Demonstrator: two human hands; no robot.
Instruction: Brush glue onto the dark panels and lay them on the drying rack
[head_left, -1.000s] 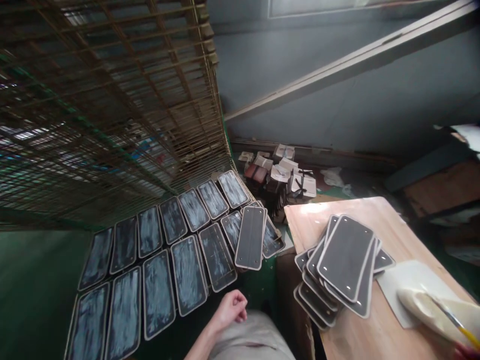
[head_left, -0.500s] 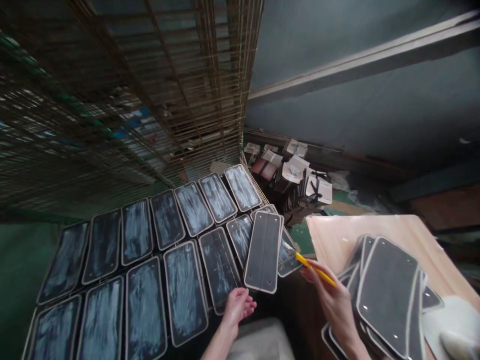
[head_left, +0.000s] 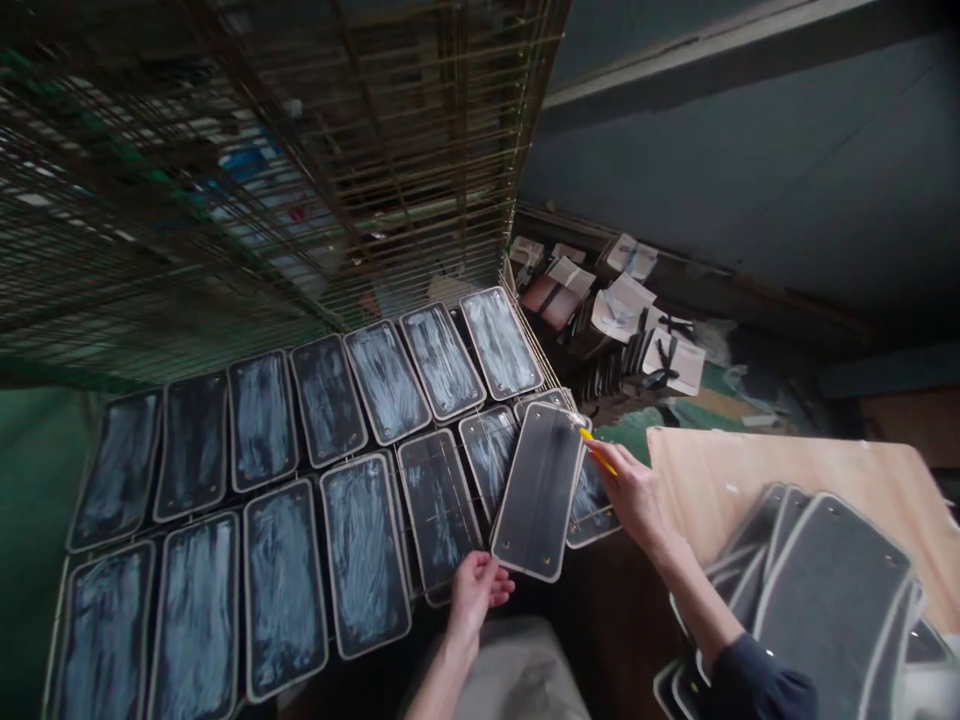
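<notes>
A dark rectangular panel (head_left: 536, 495) with rounded corners, a pale edge and small metal studs at its corners lies slanted over other panels on a wire rack. My left hand (head_left: 478, 592) has its near-left corner between thumb and fingers; part of the grip is hidden. In my right hand (head_left: 632, 492) is a yellow-handled brush (head_left: 598, 456), its tip touching the panel's far-right corner. Beneath and beside this panel are others with streaky white coating, such as a coated panel (head_left: 491, 455).
Rows of white-streaked panels (head_left: 364, 555) cover the wire rack at left. Behind them rises a wire grid (head_left: 450, 215). On the wooden table (head_left: 720, 460) at right sits a stack of dark panels (head_left: 832, 590). Tied bundles (head_left: 622, 305) stand on the floor by the wall.
The brush has moved from beyond the panel's right side onto its far-right corner as my right hand reached forward. The left hand stays at the near corner. The view has shifted somewhat.
</notes>
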